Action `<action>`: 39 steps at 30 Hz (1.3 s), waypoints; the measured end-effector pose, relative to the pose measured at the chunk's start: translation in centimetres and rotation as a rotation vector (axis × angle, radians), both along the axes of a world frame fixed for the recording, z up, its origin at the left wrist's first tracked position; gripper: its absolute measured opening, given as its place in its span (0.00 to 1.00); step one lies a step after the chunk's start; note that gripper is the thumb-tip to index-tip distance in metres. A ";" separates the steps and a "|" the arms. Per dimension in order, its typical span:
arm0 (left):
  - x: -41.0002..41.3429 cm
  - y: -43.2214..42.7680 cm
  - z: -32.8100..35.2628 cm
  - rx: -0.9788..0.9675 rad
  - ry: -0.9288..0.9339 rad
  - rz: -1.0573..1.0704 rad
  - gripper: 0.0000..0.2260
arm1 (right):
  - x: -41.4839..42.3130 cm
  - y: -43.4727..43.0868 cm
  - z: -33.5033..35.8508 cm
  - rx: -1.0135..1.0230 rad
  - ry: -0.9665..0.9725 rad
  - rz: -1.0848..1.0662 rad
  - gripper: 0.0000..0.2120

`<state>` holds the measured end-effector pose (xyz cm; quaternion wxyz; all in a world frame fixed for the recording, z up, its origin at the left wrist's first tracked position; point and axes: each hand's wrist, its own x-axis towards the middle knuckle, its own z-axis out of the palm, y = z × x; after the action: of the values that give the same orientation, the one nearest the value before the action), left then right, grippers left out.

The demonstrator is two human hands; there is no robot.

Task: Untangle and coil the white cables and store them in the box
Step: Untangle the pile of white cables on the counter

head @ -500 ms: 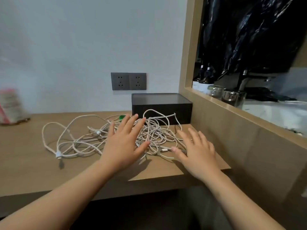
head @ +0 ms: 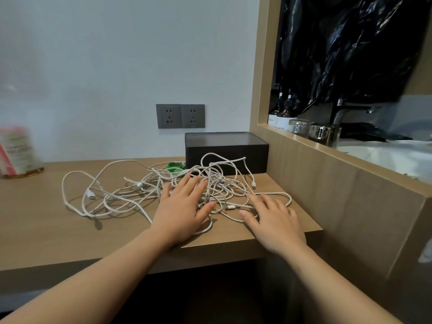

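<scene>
- Laying the left grip point(head: 184, 206) flat over the middle of the white cables point(head: 222, 183), fingers straight and spread, closing on nothing.
- Pressing the right grip point(head: 275, 220) down likewise at the tangle's near-right edge, fingers straight, thumb touching a strand, holding nothing.
- Leaving the white cables as one loose knot on the counter point(head: 42, 206), with loops sprawling far out to the left and one rearing up against the front of the box point(head: 217, 148).
- Keeping the box at the far right, close to the wall, its top looking closed, with no cable stored in it yet.
- Risking a tighter knot by tugging any strand before finding a free end, such as the plug point(head: 254, 185) lying loose on the right.
- Risking the nearest loops sliding off the counter's near edge, just beside them, if swept toward the body.
- Risking dragging along the green band point(head: 174, 165), half buried at the tangle's far side, or nudging the box, when lifting the heap.
</scene>
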<state>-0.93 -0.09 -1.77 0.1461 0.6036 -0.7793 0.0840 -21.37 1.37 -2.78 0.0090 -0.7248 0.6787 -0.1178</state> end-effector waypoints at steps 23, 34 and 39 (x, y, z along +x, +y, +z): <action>0.8 -0.3 0.6 0.058 0.292 -0.072 0.19 | 0.1 -0.9 1.7 -0.155 -0.469 -0.142 0.21; 2.3 -4.3 2.0 0.097 0.712 -0.114 0.13 | 2.3 -7.9 2.4 -0.058 -0.621 -0.095 0.24; 2.3 -3.7 1.7 0.096 0.695 -0.120 0.05 | 2.6 -7.6 2.4 -0.161 -0.657 0.012 0.07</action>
<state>1.34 -3.81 -0.11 0.3785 0.5555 -0.7202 -0.1717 -18.80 -6.25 -0.38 0.1708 -0.6505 0.6238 -0.3983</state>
